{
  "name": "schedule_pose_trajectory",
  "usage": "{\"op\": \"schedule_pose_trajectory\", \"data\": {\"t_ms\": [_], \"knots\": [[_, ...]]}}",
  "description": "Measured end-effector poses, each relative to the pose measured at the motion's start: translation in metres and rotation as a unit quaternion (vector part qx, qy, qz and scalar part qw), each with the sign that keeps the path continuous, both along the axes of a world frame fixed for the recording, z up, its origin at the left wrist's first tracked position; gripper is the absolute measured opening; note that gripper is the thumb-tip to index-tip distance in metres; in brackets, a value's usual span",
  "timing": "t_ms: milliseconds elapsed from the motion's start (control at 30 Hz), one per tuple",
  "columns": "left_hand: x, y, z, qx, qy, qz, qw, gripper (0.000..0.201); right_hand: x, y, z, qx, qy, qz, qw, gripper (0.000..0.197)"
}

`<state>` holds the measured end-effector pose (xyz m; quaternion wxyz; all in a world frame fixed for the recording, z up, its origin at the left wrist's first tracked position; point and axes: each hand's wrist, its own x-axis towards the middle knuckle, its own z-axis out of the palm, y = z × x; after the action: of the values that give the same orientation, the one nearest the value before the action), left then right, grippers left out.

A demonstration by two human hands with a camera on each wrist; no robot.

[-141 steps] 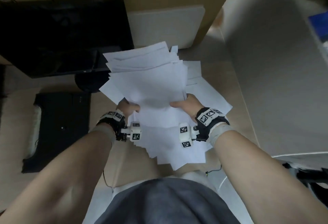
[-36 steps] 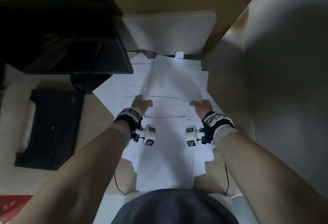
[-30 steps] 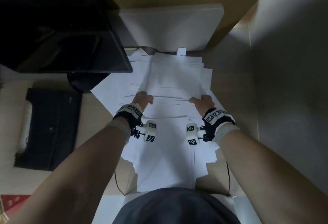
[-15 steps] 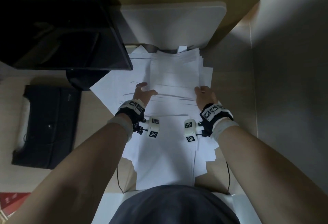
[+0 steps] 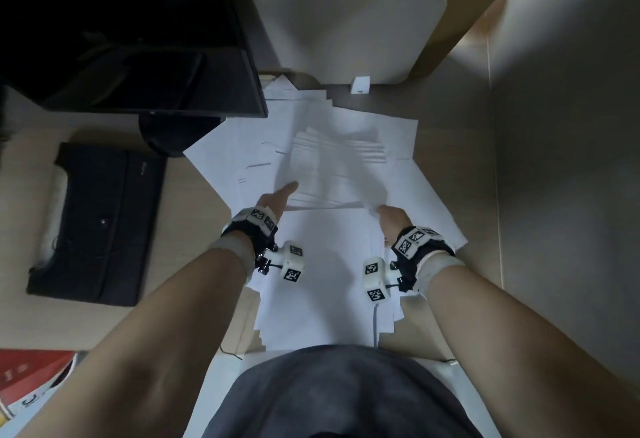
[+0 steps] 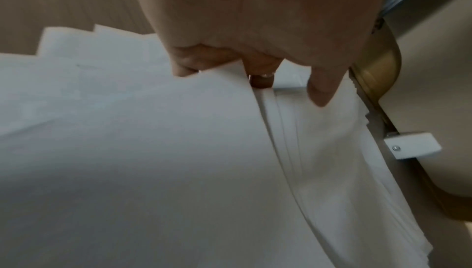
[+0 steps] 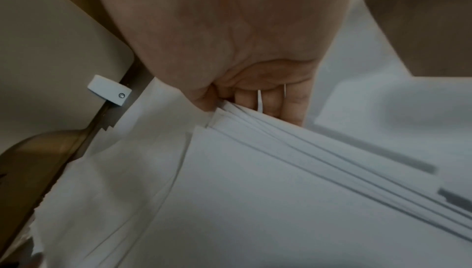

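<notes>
Many white paper sheets [image 5: 311, 285] lie spread over the wooden desk [image 5: 194, 319] in front of me. A sheaf of sheets [image 5: 336, 167] is raised at its near edge above the rest. My left hand [image 5: 277, 198] grips its near left corner, thumb on top; the left wrist view shows its fingers [image 6: 260, 80] curled at the paper edge [image 6: 258, 98]. At the near right corner my right hand [image 5: 391, 217] grips it too. In the right wrist view its fingers [image 7: 270, 100] lie under the fanned sheaf corner [image 7: 230, 119].
A black monitor [image 5: 138, 39] on a round stand [image 5: 173, 136] fills the far left, with a black flat case [image 5: 97, 222] below it. A white board [image 5: 346, 32] with a small white bracket [image 5: 360, 84] stands at the back. A grey partition [image 5: 571, 177] walls the right. Red packaging [image 5: 27, 371] lies near left.
Both hands have drawn back toward me with the sheaf, whose far edge has left the white board. Its near edge is now lifted off the spread sheets.
</notes>
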<state>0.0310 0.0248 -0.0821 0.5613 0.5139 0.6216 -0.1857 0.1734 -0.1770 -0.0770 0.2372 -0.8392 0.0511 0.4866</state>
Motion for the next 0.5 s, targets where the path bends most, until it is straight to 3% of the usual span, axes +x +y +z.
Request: {"op": "schedule_pose_trajectory", "data": {"t_ms": [100, 133, 233, 300, 400, 500], "knots": [[-0.031, -0.006, -0.016, 0.005, 0.012, 0.070, 0.997, 0.141, -0.026, -0.010, 0.003, 0.028, 0.047, -0.059, 0.997, 0.068], [-0.037, -0.013, -0.006, -0.003, 0.017, 0.082, 0.997, 0.145, -0.033, -0.012, 0.003, 0.033, 0.061, -0.060, 0.996, 0.075], [-0.056, -0.036, 0.009, -0.001, 0.021, 0.049, 0.999, 0.109, -0.057, -0.020, -0.001, 0.035, 0.066, -0.008, 0.997, 0.090], [-0.070, -0.049, -0.001, 0.036, 0.039, 0.020, 0.998, 0.094, -0.071, -0.024, -0.006, 0.018, 0.052, 0.026, 0.998, 0.091], [-0.078, -0.060, -0.002, 0.079, 0.062, -0.005, 0.995, 0.094, -0.083, -0.027, -0.001, -0.016, 0.009, 0.037, 0.999, 0.082], [-0.076, -0.055, 0.000, 0.102, 0.116, -0.119, 0.981, 0.104, -0.085, -0.025, 0.007, -0.078, -0.020, 0.044, 0.996, 0.098]]}}
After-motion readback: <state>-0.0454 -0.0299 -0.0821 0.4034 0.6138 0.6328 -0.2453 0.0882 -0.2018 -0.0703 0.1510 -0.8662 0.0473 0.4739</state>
